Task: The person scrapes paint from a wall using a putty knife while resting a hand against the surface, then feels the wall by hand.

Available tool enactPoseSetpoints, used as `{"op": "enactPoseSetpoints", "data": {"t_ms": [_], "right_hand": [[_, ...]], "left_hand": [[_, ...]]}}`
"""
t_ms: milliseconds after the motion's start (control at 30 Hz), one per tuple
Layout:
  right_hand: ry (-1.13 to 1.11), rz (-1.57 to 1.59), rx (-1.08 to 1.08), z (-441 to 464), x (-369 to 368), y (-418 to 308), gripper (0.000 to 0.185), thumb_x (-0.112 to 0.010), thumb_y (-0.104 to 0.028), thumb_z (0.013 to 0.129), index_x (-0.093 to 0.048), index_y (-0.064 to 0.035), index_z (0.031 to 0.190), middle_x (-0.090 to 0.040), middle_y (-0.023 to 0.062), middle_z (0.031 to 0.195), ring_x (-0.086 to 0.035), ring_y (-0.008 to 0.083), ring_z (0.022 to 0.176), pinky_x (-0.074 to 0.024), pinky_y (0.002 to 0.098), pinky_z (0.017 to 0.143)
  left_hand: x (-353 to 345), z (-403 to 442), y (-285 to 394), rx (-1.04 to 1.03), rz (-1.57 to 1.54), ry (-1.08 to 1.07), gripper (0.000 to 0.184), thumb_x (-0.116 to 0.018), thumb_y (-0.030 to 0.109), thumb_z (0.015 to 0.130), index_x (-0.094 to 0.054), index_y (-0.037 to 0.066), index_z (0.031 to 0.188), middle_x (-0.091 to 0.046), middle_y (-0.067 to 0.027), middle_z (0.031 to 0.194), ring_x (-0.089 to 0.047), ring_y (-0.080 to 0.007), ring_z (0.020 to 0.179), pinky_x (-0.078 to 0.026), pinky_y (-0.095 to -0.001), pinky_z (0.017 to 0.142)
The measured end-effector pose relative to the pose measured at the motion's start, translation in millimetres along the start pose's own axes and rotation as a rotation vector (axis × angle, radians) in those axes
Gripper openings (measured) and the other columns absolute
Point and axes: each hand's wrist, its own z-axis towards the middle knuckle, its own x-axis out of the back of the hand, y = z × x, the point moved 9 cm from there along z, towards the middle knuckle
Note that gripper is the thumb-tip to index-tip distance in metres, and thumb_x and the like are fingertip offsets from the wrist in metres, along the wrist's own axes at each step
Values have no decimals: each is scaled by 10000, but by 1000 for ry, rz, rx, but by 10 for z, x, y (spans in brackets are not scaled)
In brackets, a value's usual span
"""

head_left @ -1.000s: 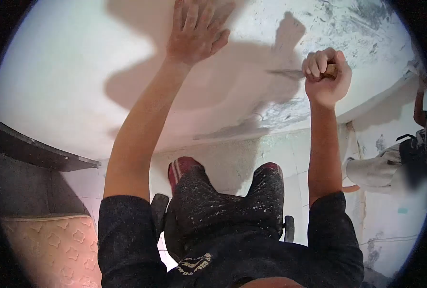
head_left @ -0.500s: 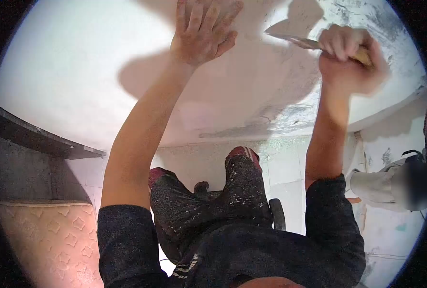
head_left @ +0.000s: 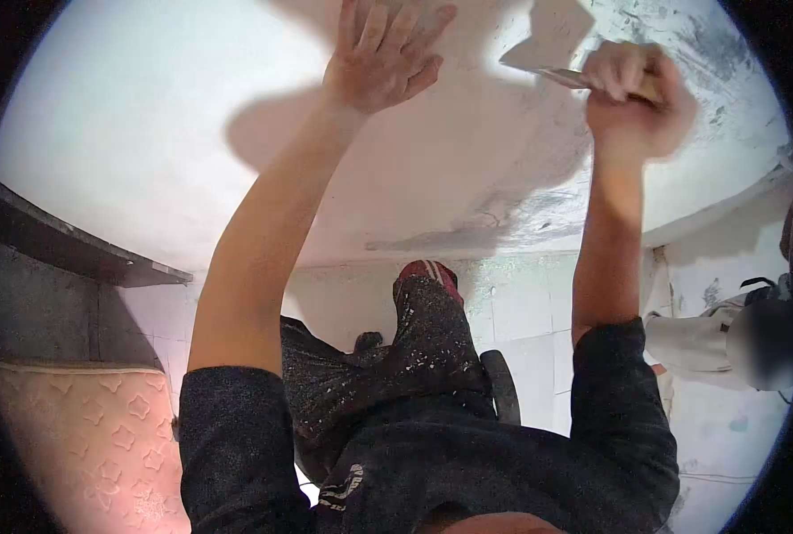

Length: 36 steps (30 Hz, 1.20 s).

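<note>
My left hand (head_left: 383,58) lies on the pale wall (head_left: 165,133) at the top of the view, palm toward the surface and fingers spread, holding nothing. To its right, my right hand (head_left: 632,98) is closed around the handle of a putty knife (head_left: 558,76). The thin metal blade points left and is seen nearly edge-on, close to the wall; whether it touches is hard to tell. Grey streaks and smears mark the wall around and below the knife. My right hand is slightly blurred by motion.
At the right edge is another person (head_left: 695,347) in light clothing. A pinkish quilted mattress (head_left: 85,436) lies at the lower left, below a dark ledge (head_left: 76,240). My paint-spattered trousers (head_left: 423,356) and a red shoe (head_left: 427,276) show near the wall's base.
My right hand has moved slightly left and up with the putty knife. My left hand stays nearly in place. My legs appear farther left, and one shoe is no longer visible.
</note>
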Motion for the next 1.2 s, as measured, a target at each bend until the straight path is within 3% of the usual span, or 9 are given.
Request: {"op": "enactPoseSetpoints", "data": {"t_ms": [100,167,300,733,833,900,933,1133,1200], "right_hand": [[-356,-131,191,37,-134,-56,330,-358,-248,901,-390,-68,627,-381,36,570,-338,160,540,-283,305,539],[57,-374,80,-53,-10,177,332,-345,-229,917,-401,-48,645,-371,33,579,-330,161,535,-294,299,544],[-202,193,-32,92,-50,-75,357,-389,-315,903,-450,-73,648,-382,23,546,-322,139,527,-257,304,528],[17,-270,1,131,-219,161,320,-340,-226,877,-331,-105,581,-343,27,511,-311,141,500,-242,294,503],[-205,354,-81,171,-199,-32,336,-363,-276,861,-314,-103,577,-367,34,516,-328,154,494,-237,312,483],[-324,5,19,171,-281,110,348,-388,-321,856,-368,-106,583,-385,15,524,-332,161,508,-229,307,494],[-17,-146,14,72,-162,311,350,-394,-333,854,-390,-109,585,-387,6,524,-326,161,508,-226,302,501],[-499,242,-47,152,-568,65,388,-393,-326,916,-393,-64,628,-357,29,570,-309,147,532,-261,302,516],[-6,-152,-53,103,-296,328,338,-388,-319,889,-403,-109,626,-384,7,573,-294,129,523,-237,292,505]], "left_hand": [[-29,8,-23,9,-19,10,576,-378,421,930,-352,191,1457,-332,-176,1471,-284,-423,1354,-215,-641,1095],[-1,3,1,-7,0,24,567,-389,400,928,-359,188,1453,-349,-178,1461,-303,-425,1343,-223,-637,1094],[16,29,-24,-8,-8,66,561,-399,387,928,-364,185,1451,-367,-175,1451,-314,-421,1338,-225,-637,1093],[5,-25,-37,5,-64,8,577,-463,359,910,-364,174,1448,-328,-159,1483,-255,-401,1379,-216,-619,1109],[-9,-10,-90,9,-89,61,577,-461,353,910,-361,171,1449,-317,-153,1490,-247,-397,1382,-227,-613,1109],[-16,-33,-68,12,-119,79,575,-456,348,912,-359,170,1450,-312,-150,1494,-246,-397,1382,-233,-610,1109],[-9,-29,-54,2,-98,88,565,-447,344,917,-362,168,1448,-320,-150,1490,-251,-393,1380,-235,-609,1108],[2,19,-83,0,-122,86,542,-443,324,917,-391,163,1432,-363,-145,1467,-278,-374,1370,-247,-608,1102],[22,-33,-19,3,-132,49,540,-448,319,912,-401,163,1426,-377,-143,1458,-293,-370,1364,-251,-608,1100]]}}
